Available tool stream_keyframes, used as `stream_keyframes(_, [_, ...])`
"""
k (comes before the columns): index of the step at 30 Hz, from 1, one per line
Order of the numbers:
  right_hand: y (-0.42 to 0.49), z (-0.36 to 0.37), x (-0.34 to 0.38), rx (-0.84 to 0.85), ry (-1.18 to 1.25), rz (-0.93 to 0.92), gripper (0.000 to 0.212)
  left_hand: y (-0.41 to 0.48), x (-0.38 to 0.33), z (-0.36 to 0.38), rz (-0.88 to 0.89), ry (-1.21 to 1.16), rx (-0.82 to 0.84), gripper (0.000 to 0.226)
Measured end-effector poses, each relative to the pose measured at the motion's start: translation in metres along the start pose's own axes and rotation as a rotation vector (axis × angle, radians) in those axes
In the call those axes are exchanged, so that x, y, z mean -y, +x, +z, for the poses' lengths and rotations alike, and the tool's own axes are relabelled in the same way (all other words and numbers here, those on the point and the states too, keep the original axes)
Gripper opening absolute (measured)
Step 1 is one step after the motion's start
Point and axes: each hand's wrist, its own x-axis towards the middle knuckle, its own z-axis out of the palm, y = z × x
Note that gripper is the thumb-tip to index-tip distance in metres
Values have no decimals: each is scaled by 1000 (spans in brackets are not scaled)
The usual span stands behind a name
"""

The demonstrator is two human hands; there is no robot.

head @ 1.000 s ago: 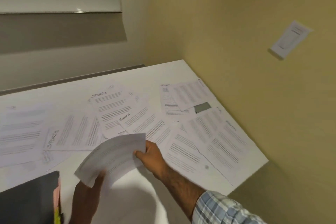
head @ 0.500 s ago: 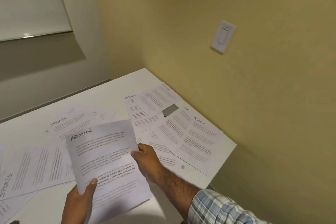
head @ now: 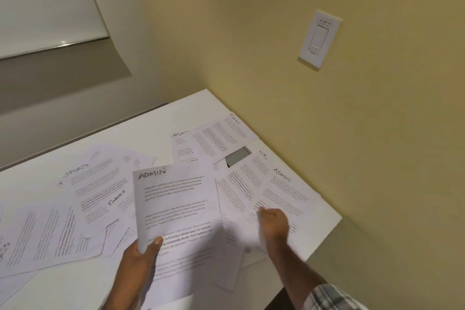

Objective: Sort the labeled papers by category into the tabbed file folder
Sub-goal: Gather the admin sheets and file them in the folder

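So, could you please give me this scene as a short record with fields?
left hand: grips held ADMIN sheet at its lower left corner
right hand: blurred, over papers at the right of the table; grip unclear
labels readable on papers: SPORTS, FINANCE, HR, ADMIN
folder: not in view

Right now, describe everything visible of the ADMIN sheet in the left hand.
The ADMIN sheet is a white paper page with "ADMIN" handwritten in black at its top left. Below that are several blocks of printed text, one partly bold. It is held above the scattered papers, facing the camera, slightly tilted and faintly curved. The left hand pinches its lower left corner, thumb on the front. The right hand is apart from it, over to the right.
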Motion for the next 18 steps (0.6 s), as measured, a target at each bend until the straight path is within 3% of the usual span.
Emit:
stream_keyframes(2, [23, -27, -12, -142, -179, 36, 62, -6, -7, 15, -25, -6, 15, 16])
stream_keyframes(6, [47, -72, -7, -270, -558, 166, 74, -9, -10, 35, -70, -3, 42, 12])
stream_keyframes(13, [73, -81, -9, -172, -820, 330, 112, -2, -5, 49, -92, 80, -15, 14])
stream_keyframes(15, [75, -80, -12, -171, -860, 324, 112, 4, -4, 50, -85, 136, -35, 22])
stream_keyframes(18, [76, -81, -17, -169, -872, 256, 109, 7, -6, 52, -74, 189, -36, 18])
